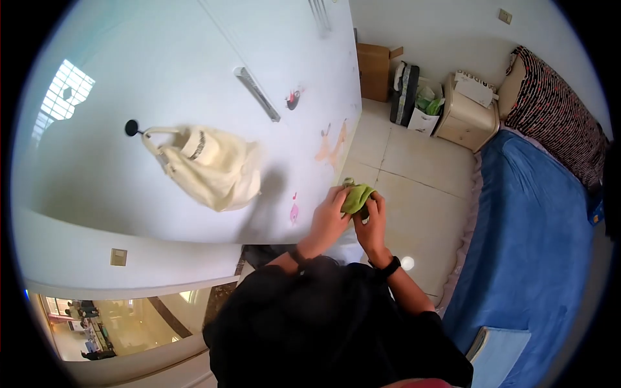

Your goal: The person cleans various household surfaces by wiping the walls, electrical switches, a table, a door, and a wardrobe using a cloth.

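A small crumpled green cloth (357,198) is held up in front of my body, between both hands. My left hand (331,216) grips its left side with the fingers bent round the edge. On the other side my right hand (372,223), with a dark band at the wrist, pinches the lower right part of the cloth. Folds hide some of the fingertips. Close to my left hand is the white wardrobe door with stickers, and a cream bag (213,168) hangs there from a black round hook (132,127).
To the right stands a bed with a blue cover (524,258) and a patterned pillow (556,116). A bedside cabinet (467,123), a white box with green contents (427,113) and a cardboard box (374,71) line the far wall. A doorway opens at lower left.
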### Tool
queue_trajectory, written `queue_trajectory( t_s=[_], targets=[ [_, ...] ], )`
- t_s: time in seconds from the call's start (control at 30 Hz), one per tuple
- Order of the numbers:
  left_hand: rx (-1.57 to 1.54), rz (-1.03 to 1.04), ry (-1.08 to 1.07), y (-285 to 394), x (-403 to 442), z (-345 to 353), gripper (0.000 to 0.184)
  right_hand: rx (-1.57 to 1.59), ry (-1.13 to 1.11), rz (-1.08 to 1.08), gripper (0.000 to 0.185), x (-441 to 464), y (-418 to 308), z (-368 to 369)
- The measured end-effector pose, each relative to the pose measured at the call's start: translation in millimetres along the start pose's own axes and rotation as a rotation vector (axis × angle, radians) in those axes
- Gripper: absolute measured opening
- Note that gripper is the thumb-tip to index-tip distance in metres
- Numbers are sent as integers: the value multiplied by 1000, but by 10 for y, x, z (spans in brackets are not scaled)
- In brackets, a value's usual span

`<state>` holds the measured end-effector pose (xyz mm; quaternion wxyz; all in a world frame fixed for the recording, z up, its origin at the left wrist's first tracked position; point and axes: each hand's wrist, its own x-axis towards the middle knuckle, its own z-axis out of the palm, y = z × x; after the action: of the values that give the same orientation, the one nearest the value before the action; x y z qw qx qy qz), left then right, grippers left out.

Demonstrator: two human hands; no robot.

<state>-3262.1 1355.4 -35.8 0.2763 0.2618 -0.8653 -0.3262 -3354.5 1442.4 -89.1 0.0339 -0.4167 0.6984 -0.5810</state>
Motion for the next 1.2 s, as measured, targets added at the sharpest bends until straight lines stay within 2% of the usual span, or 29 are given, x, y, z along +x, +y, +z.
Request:
queue_trajectory(
  t_s=[0.1,0.17,0.2,0.23,0.33,0.37,0.5,0.57,0.67,0.7,0.83,0.97,1.07,1.17,1.2],
  targets=[
    [-118,-1,27,-28,386,142,52,-5,11,-63,44,396,136,-103],
    [-123,105,156,-118,690,166,53,36,-21,-85,44,724,220,-87],
    [-129,159,230,-136,866,183,54,8,-43,-158,43,901,192,-119],
    [-146,183,327,-137,1072,204,45,-24,-60,-250,42,1188,138,-148],
    [-92,296,532,-174,1557,114,45,-28,-180,-431,37,1810,68,-164],
    [-89,241,573,-161,1626,77,46,-7,-214,-481,37,2014,53,-172],
    [-48,241,758,-140,1869,-123,45,112,-305,-669,39,2660,-99,-20],
    [6,222,871,-121,1994,-272,47,208,-346,-694,39,2874,-291,163],
    [-66,121,1147,-270,1828,-338,48,371,-469,-770,40,2845,-505,492],
    [29,149,1158,-289,1834,-441,49,419,-504,-801,40,2925,-592,599],
    [118,15,1279,-311,1940,-789,48,480,-693,-895,40,3087,-739,1034],
    [121,-96,1305,-554,2067,-936,45,419,-573,-972,43,3257,-738,1420],
    [443,-160,1316,-644,2173,-843,43,513,-539,-886,39,3281,-572,1589],
    [529,-331,1278,-754,2146,-579,33,537,-716,-847,31,3328,-268,1702],
    [545,-377,1296,-809,2144,-470,33,543,-892,-723,30,3361,-169,1732]
  ],
)
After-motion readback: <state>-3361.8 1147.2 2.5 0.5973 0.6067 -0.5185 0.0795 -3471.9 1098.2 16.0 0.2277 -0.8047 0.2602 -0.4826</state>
